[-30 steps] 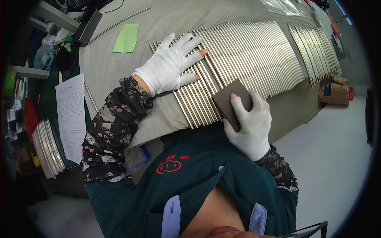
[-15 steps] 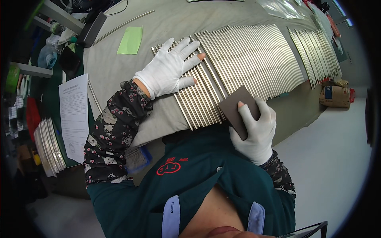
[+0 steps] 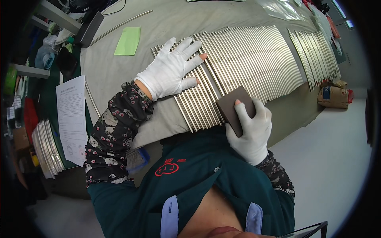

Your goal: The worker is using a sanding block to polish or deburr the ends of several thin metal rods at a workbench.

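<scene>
Shiny metal rods (image 3: pixel 250 59) lie side by side in a wide row across the cloth-covered table. My left hand (image 3: pixel 168 73), in a white glove with some fingertips bare, rests on a narrower group of rods (image 3: pixel 200 107) left of the wide row. Its fingers are spread and lie flat across the rods. In my right hand (image 3: pixel 254 129), also gloved, is a dark brown sanding block (image 3: pixel 230 105), gripped between thumb and fingers. The block overlaps the near ends of the rods beside a narrow gap between the two groups; whether it presses on them I cannot tell.
Another batch of rods (image 3: pixel 315 59) lies at the far right. A green paper slip (image 3: pixel 127 41), a long thin rod (image 3: pixel 121 27) and a printed sheet (image 3: pixel 72 119) are to the left. A plastic bag (image 3: pixel 279 8) lies at the back; a brown package (image 3: pixel 334 96) stands beyond the right edge.
My right hand and the block have shifted slightly left. My left hand stays spread on the rods, and the view has moved a little.
</scene>
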`<state>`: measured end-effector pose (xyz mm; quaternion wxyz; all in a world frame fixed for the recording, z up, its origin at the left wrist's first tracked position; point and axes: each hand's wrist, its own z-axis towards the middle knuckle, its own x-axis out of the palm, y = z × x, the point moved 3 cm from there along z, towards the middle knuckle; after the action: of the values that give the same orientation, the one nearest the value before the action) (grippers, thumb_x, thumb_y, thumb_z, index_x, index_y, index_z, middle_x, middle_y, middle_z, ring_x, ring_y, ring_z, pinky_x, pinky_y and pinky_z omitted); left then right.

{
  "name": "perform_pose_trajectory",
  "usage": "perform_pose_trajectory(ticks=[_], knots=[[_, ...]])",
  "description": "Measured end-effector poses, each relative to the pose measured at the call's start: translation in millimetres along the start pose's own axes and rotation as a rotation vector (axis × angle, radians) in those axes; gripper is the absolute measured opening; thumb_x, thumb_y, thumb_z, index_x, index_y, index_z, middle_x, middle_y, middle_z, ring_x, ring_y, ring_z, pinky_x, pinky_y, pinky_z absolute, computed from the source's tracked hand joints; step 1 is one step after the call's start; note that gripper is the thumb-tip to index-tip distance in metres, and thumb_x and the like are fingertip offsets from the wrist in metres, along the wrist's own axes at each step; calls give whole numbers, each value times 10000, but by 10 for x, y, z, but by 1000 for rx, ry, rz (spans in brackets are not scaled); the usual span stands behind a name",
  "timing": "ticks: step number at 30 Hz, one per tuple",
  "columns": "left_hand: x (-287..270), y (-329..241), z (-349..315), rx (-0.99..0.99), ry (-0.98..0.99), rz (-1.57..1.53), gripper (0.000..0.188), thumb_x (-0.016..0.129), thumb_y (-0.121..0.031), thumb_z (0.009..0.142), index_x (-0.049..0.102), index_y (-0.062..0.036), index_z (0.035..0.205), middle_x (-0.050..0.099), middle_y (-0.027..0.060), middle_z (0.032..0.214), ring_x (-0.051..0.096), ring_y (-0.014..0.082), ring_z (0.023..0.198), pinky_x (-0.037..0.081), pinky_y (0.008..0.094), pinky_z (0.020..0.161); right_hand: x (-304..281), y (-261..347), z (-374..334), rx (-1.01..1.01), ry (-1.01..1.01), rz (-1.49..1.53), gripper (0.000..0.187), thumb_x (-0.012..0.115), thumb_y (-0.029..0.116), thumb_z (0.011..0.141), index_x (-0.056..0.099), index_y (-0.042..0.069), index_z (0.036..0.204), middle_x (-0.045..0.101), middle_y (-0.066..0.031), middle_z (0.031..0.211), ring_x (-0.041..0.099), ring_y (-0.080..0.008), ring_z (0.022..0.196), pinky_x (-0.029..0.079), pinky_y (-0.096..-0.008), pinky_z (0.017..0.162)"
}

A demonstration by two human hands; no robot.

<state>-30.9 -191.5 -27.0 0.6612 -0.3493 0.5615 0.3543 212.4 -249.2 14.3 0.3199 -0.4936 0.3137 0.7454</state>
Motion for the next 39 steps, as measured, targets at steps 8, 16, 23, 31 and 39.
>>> perform_pose_trajectory(ticks=[8, 16, 23, 31, 39], knots=[[31, 29, -57, -11, -44, -9, 695, 537, -483, 885, 364, -116, 1450, 326, 190, 1507, 330, 384, 1374, 241, 556, 1122, -42, -136, -272, -74, 54, 32, 592, 769, 194, 624, 594, 110, 1183, 455, -258, 1232, 524, -378, 997, 479, -444, 798], [21, 20, -49, -16, -19, -4, 706, 560, -457, 874, 360, -113, 1458, 314, 192, 1514, 308, 376, 1391, 220, 554, 1134, -67, -17, -40, -65, 68, -5, 600, 774, 215, 635, 586, 150, 1201, 473, -209, 1212, 526, -354, 982, 470, -437, 796], [42, -6, 53, -1, -21, 31, 685, 492, -499, 905, 356, -113, 1454, 302, 194, 1518, 305, 379, 1389, 231, 546, 1129, -355, -216, -442, -7, 31, 2, 616, 779, 155, 555, 614, 124, 1147, 483, -219, 1246, 529, -366, 1023, 465, -450, 851], [18, -38, 140, 18, -93, 15, 705, 499, -494, 903, 306, -145, 1485, 287, 178, 1529, 290, 369, 1400, 224, 542, 1133, -311, -199, -421, -6, 30, 45, 634, 786, 158, 554, 611, 131, 1163, 481, -215, 1257, 522, -366, 1046, 462, -446, 869], [-5, -78, -72, 80, 23, -9, 713, 548, -502, 858, 382, -141, 1450, 294, 161, 1535, 287, 361, 1408, 187, 550, 1148, -252, -184, -387, 1, 46, 78, 645, 792, 169, 552, 613, 137, 1171, 481, -209, 1265, 515, -365, 1064, 455, -444, 879]])
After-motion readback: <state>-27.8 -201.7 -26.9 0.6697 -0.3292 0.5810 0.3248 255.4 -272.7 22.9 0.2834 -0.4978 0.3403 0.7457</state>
